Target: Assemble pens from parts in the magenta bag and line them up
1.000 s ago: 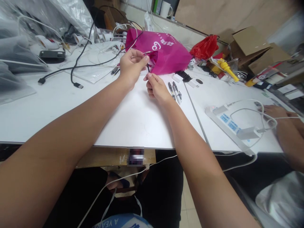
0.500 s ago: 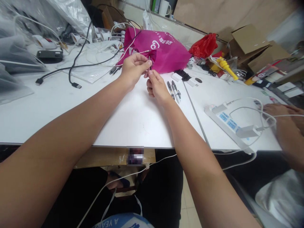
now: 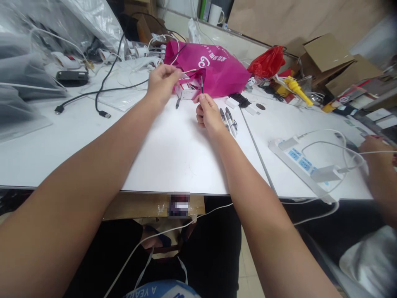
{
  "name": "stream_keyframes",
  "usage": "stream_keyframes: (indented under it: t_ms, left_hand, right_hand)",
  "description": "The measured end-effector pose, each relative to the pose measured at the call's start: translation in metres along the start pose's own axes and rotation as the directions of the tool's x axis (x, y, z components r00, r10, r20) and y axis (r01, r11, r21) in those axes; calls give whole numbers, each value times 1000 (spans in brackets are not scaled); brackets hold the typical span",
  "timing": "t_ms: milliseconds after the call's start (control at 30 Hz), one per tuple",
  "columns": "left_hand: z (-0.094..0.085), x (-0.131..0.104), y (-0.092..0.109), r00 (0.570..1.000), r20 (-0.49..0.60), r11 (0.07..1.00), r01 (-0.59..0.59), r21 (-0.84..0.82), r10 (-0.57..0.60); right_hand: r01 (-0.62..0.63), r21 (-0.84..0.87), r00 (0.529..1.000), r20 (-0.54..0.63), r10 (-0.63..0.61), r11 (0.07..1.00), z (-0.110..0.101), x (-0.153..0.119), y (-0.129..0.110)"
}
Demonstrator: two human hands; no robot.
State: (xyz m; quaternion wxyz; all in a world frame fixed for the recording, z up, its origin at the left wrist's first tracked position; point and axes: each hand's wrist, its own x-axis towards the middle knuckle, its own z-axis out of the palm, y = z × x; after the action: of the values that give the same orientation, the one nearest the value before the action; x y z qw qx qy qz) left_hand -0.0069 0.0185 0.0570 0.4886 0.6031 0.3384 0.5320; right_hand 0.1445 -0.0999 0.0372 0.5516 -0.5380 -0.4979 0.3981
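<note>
My right hand [image 3: 207, 111] is closed around a slim black and grey pen-like rod [image 3: 202, 85], which points up and away from me. To its left, my left hand [image 3: 163, 85] has thumb and forefinger pinched together; whatever is between them is too small to make out. Just beyond the hands, a small white box [image 3: 186, 94] stands open-topped against a magenta bag [image 3: 221, 74], with small items inside. A short dark piece [image 3: 178, 103] like a pen tip lies below the left fingers. Several pens [image 3: 228, 120] lie beside my right wrist.
A white power strip [image 3: 302, 163] with plugs and cables lies on the right, near another person's hand [image 3: 376, 147]. Black cable [image 3: 104, 89] runs across the left side. Plastic bags, a red bag [image 3: 267, 62] and cardboard boxes [image 3: 328, 54] line the back.
My hands were together and have parted: the left moved left, uncovering the white box and the rod in my right hand. The other person's hand shifted right.
</note>
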Motion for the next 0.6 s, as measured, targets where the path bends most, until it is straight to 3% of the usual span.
stream_keyframes:
  t_ms: [67,133,267,367,433,500,600]
  left_hand:
    - [-21,16,-9,989,-142,987,-6,161,29]
    - [-40,29,-22,975,-201,957,-29,290,90]
    - [-61,33,-41,968,-180,888,-75,453,174]
    - [-58,23,-43,974,-143,834,-73,547,178]
    - [-48,14,-41,981,-46,797,-125,591,188]
    - [-33,5,-40,973,142,745,-230,627,182]
    - [-9,-6,-43,913,392,646,-365,670,109]
  right_hand:
    - [11,-3,1000,-21,-11,1000,-2,2,3]
    - [19,-9,999,-41,-19,1000,-4,5,6]
    - [27,-25,998,-61,-29,999,-5,9,11]
    - [24,-29,996,-82,-26,999,-4,9,11]
    - [19,-33,995,-98,-22,999,-3,9,10]
    - [16,-40,995,-101,-20,999,-1,9,9]
    - [12,-54,996,-93,-17,998,0,9,8]
